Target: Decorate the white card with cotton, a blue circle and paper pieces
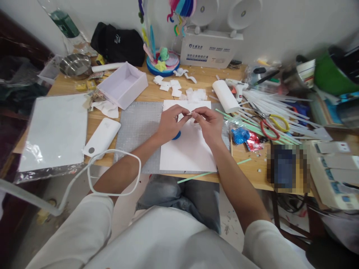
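Note:
My left hand (pixel 173 121) and my right hand (pixel 209 123) meet over a white sheet of paper (pixel 187 157). Between their pinched fingertips is a small white piece (pixel 191 113), too small to name surely. Part of a round blue object (pixel 176 135) shows beside my left palm; the rest is hidden under the hand. The sheet lies on a grey cutting mat (pixel 137 127). Just beyond my fingers, small white paper-like pieces (pixel 198 95) are scattered, with more squares (pixel 165 85) farther back.
Left are a lilac box (pixel 137 84), a white power bank (pixel 102 136) with a cable, and a plastic-wrapped sheet stack (pixel 56 130). Right lie a white roll (pixel 226 96), a glue gun (pixel 239 89), glue sticks, and red-and-yellow-handled scissors (pixel 269 129). A colourful clay piece (pixel 162 63) stands behind.

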Available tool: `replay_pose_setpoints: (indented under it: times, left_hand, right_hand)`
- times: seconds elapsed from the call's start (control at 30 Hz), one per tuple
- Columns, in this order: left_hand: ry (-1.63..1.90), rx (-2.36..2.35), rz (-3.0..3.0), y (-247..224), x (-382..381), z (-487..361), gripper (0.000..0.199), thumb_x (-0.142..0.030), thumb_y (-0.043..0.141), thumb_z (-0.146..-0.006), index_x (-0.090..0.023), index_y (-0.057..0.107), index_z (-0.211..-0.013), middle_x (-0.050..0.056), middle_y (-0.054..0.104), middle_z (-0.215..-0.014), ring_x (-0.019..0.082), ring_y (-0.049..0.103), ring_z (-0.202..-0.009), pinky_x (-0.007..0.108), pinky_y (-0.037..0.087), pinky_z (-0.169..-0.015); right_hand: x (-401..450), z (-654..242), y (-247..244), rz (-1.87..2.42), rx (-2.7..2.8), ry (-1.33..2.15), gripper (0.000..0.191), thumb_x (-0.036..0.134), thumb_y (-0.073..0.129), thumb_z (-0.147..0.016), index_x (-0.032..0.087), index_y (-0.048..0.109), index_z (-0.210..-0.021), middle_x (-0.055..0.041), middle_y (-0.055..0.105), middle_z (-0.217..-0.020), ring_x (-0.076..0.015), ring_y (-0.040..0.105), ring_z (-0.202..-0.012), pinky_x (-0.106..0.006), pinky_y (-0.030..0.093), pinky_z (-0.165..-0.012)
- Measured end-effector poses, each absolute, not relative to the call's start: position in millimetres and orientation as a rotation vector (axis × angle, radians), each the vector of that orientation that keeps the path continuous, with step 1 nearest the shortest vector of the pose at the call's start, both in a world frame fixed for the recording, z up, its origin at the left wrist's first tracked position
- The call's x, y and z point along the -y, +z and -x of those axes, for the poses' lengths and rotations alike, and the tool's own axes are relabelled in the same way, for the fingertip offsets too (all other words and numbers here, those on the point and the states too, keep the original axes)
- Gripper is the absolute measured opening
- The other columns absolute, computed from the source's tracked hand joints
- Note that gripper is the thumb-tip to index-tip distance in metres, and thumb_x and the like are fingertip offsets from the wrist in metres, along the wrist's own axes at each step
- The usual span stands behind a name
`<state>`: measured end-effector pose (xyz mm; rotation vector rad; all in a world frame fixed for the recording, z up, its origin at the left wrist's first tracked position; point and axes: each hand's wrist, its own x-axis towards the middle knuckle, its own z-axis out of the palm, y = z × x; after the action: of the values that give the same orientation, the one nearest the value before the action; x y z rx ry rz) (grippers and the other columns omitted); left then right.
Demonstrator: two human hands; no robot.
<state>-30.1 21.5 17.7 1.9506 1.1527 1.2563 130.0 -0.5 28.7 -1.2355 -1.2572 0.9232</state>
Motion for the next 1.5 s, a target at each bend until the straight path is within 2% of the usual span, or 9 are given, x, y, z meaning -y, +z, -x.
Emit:
replay_pose_setpoints:
  times: [0.2, 0.33, 0.4, 0.57, 0.73, 0.93, 1.3, 1.4, 1.5]
  left_hand:
    - [1.390, -1.138, -1.939, 20, -19, 31, 0.014, -0.033, 0.069, -0.094, -0.021, 0.073, -0.089, 0.004, 0.074, -0.093, 0.011, 0.056, -0.066, 0.027, 0.044, -0.061]
    - [1.371, -1.217, -1.974, 20, -16, 32, 0.014, -0.033, 0.065, -0.096, -0.022, 0.074, -0.094, 0.006, 0.077, -0.102, 0.014, 0.067, -0.082, 0.026, 0.044, -0.060]
    - [1.328, -1.231, -1.993, 17, -16, 33, 0.013, -0.030, 0.065, -0.096, -0.023, 0.075, -0.097, 0.005, 0.079, -0.100, 0.015, 0.070, -0.085, 0.025, 0.046, -0.061]
    - [1.288, -1.180, -2.043, 10, -17, 32, 0.020, -0.024, 0.062, -0.097, -0.024, 0.079, -0.107, 0.005, 0.081, -0.104, 0.015, 0.073, -0.084, 0.026, 0.052, -0.068]
    - [1.274, -1.115, -2.088, 7, -16, 30, 0.026, -0.022, 0.062, -0.095, -0.025, 0.080, -0.114, 0.006, 0.081, -0.110, 0.015, 0.073, -0.075, 0.027, 0.053, -0.062]
    - [1.238, -1.140, -2.099, 7, -17, 30, 0.028, -0.025, 0.062, -0.096, -0.024, 0.080, -0.117, 0.007, 0.081, -0.110, 0.015, 0.074, -0.077, 0.027, 0.054, -0.064]
    - [1.290, -1.126, -2.167, 2, -18, 30, 0.030, -0.024, 0.062, -0.094, -0.019, 0.079, -0.119, 0.008, 0.082, -0.108, 0.008, 0.056, -0.054, 0.025, 0.053, -0.063]
    - [1.257, -1.130, -2.183, 0, -19, 30, 0.031, -0.024, 0.061, -0.096, -0.019, 0.078, -0.122, 0.008, 0.082, -0.108, 0.009, 0.061, -0.058, 0.026, 0.055, -0.067]
    - [1.220, -1.125, -2.179, -1, -19, 30, 0.033, -0.022, 0.060, -0.096, -0.020, 0.076, -0.125, 0.008, 0.081, -0.112, 0.012, 0.070, -0.072, 0.027, 0.058, -0.073]
  right_hand:
    - [5, -131, 32, 1.238, 1.219, 0.774, 0.027, 0.048, 0.079, -0.078, 0.027, 0.073, -0.093, -0.0023, 0.070, -0.096, -0.0160, 0.064, -0.086, -0.028, 0.053, -0.066]
    - [9, -128, 32, 1.277, 1.132, 0.873, 0.030, 0.053, 0.078, -0.077, 0.025, 0.067, -0.079, 0.0022, 0.061, -0.068, -0.0122, 0.055, -0.063, -0.027, 0.047, -0.057]
    - [11, -124, 32, 1.254, 1.118, 1.026, 0.028, 0.051, 0.078, -0.076, 0.024, 0.069, -0.077, 0.0034, 0.059, -0.063, -0.0111, 0.052, -0.057, -0.027, 0.045, -0.054]
    - [11, -119, 31, 1.256, 1.000, 1.191, 0.023, 0.044, 0.081, -0.071, 0.026, 0.075, -0.084, 0.0027, 0.068, -0.073, -0.0108, 0.058, -0.064, -0.025, 0.051, -0.056]
    - [8, -122, 32, 1.232, 0.850, 1.293, 0.026, 0.043, 0.086, -0.063, 0.024, 0.077, -0.079, 0.0034, 0.066, -0.067, -0.0097, 0.059, -0.063, -0.023, 0.052, -0.055]
    - [10, -122, 34, 1.222, 0.791, 1.353, 0.031, 0.045, 0.089, -0.059, 0.024, 0.077, -0.078, 0.0028, 0.067, -0.068, -0.0102, 0.062, -0.065, -0.026, 0.056, -0.060]
    - [9, -124, 33, 1.169, 0.747, 1.382, 0.027, 0.040, 0.092, -0.059, 0.022, 0.080, -0.076, 0.0022, 0.069, -0.066, -0.0093, 0.063, -0.063, -0.024, 0.056, -0.060]
    - [10, -124, 34, 1.166, 0.746, 1.382, 0.027, 0.039, 0.093, -0.059, 0.022, 0.081, -0.075, 0.0021, 0.070, -0.065, -0.0090, 0.062, -0.061, -0.024, 0.056, -0.059]
    - [11, -124, 35, 1.167, 0.743, 1.395, 0.027, 0.039, 0.094, -0.058, 0.022, 0.080, -0.074, 0.0023, 0.070, -0.065, -0.0087, 0.062, -0.059, -0.025, 0.056, -0.058]
